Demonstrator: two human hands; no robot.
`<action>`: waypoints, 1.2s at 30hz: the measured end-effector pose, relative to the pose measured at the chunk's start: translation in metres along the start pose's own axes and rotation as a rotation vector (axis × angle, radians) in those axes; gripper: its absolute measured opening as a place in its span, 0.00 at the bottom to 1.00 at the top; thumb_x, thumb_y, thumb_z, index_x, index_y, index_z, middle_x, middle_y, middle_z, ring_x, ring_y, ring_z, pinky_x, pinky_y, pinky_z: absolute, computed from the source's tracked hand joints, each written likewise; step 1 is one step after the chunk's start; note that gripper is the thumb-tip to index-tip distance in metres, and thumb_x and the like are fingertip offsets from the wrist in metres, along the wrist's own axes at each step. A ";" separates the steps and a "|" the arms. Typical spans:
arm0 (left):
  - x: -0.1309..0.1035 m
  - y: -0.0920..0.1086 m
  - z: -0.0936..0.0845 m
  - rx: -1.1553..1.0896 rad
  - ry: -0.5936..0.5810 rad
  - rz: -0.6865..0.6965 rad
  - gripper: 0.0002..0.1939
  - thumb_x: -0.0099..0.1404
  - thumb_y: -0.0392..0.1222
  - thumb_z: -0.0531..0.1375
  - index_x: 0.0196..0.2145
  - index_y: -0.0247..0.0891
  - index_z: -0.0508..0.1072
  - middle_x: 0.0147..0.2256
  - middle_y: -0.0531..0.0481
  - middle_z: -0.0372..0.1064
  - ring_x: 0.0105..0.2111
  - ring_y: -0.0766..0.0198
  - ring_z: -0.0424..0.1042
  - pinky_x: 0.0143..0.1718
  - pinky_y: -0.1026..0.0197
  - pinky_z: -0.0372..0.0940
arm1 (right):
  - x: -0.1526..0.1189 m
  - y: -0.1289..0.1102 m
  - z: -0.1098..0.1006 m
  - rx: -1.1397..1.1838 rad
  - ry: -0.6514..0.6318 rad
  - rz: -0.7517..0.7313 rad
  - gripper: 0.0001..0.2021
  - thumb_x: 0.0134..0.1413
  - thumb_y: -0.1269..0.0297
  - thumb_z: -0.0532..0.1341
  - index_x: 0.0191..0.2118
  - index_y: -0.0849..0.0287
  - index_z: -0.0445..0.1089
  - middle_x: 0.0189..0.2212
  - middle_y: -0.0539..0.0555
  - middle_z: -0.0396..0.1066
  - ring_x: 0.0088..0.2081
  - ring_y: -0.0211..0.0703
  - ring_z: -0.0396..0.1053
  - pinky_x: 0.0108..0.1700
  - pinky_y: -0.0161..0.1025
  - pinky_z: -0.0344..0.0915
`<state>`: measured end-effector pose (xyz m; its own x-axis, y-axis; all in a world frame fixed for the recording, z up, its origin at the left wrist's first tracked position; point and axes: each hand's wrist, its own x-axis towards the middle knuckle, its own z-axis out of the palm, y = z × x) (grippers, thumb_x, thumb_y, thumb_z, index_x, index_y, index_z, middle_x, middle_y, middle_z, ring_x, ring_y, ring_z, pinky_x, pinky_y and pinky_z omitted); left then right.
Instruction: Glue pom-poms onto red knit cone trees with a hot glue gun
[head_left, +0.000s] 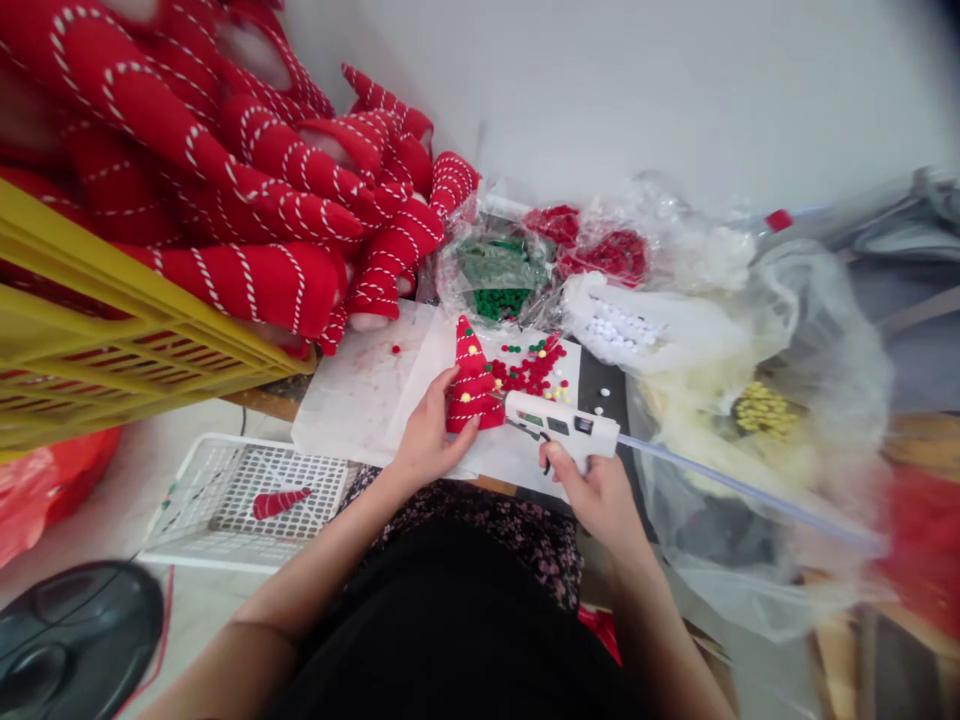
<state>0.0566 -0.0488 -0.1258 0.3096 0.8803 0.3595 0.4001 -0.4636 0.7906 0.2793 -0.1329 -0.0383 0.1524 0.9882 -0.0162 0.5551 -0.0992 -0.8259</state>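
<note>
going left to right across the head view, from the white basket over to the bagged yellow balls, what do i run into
White basket → left hand → red striped cone → white glue gun → bagged yellow balls.

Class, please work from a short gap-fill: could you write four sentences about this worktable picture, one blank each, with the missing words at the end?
1. The person's ____ hand holds the white glue gun.
2. The other hand holds a red cone whose stripes are ____.
3. Most of the loose pom-poms on the white paper are ____.
4. The slatted crate at the far left is coloured ____.

Missing words: right; white; red; yellow.
</note>
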 end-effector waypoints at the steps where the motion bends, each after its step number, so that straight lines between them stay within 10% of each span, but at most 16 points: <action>1: 0.000 0.000 0.000 0.005 0.000 0.002 0.36 0.71 0.47 0.60 0.70 0.38 0.50 0.65 0.30 0.62 0.64 0.45 0.67 0.63 0.41 0.66 | 0.000 0.000 0.000 0.000 0.001 0.000 0.18 0.61 0.51 0.59 0.26 0.56 0.73 0.22 0.53 0.75 0.25 0.46 0.72 0.33 0.39 0.70; 12: 0.000 0.001 0.000 0.025 -0.005 0.007 0.35 0.71 0.47 0.59 0.70 0.38 0.50 0.64 0.30 0.63 0.64 0.44 0.68 0.62 0.40 0.67 | 0.003 0.000 0.001 0.040 0.006 0.024 0.17 0.61 0.50 0.60 0.25 0.55 0.70 0.23 0.54 0.76 0.26 0.48 0.74 0.32 0.40 0.71; 20: 0.000 -0.001 0.001 0.000 0.010 -0.007 0.34 0.71 0.47 0.59 0.69 0.39 0.51 0.63 0.31 0.64 0.63 0.45 0.69 0.62 0.41 0.67 | -0.002 0.009 0.000 -0.069 0.073 -0.105 0.13 0.61 0.51 0.62 0.38 0.54 0.77 0.41 0.59 0.80 0.45 0.57 0.78 0.50 0.49 0.75; 30: 0.000 -0.003 -0.002 -0.086 0.013 -0.078 0.34 0.70 0.46 0.60 0.68 0.40 0.52 0.62 0.33 0.65 0.61 0.47 0.71 0.62 0.41 0.69 | -0.015 0.062 -0.037 0.211 0.031 0.526 0.29 0.40 0.30 0.69 0.19 0.53 0.67 0.13 0.54 0.70 0.14 0.48 0.67 0.15 0.42 0.62; 36: 0.002 -0.004 -0.003 -0.116 0.041 -0.094 0.32 0.70 0.46 0.60 0.67 0.40 0.54 0.60 0.33 0.67 0.59 0.48 0.72 0.60 0.41 0.70 | -0.017 0.079 -0.040 -0.348 0.032 0.286 0.33 0.50 0.29 0.63 0.14 0.51 0.56 0.12 0.51 0.64 0.18 0.46 0.67 0.22 0.40 0.58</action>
<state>0.0536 -0.0448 -0.1268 0.2396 0.9235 0.2995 0.3226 -0.3667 0.8726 0.3534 -0.1625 -0.0804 0.3614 0.9120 -0.1942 0.7281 -0.4061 -0.5522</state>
